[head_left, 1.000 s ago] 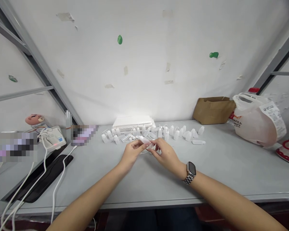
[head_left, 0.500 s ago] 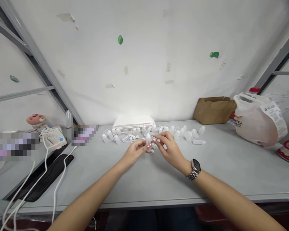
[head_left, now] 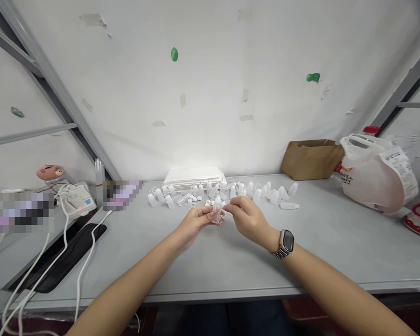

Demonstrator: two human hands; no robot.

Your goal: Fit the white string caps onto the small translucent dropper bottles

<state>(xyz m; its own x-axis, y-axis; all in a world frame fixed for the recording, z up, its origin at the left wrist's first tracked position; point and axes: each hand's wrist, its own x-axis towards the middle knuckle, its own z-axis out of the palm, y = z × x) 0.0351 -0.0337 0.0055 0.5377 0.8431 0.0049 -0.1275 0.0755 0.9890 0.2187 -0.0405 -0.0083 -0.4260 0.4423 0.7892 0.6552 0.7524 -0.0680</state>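
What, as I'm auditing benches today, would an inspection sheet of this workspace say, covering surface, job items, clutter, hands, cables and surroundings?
Surface: grey table.
Job items: small translucent bottle in hand; more bottles beyond, some upright, some lying.
Clutter: brown box, plastic bag, pink figure.
Hands: left hand holds the bottle; right hand is pinched beside it, contents too small to tell.
Cables: white cables at left, running past the front edge.
Surroundings: white wall with green patches and tape scraps; grey framing both sides.
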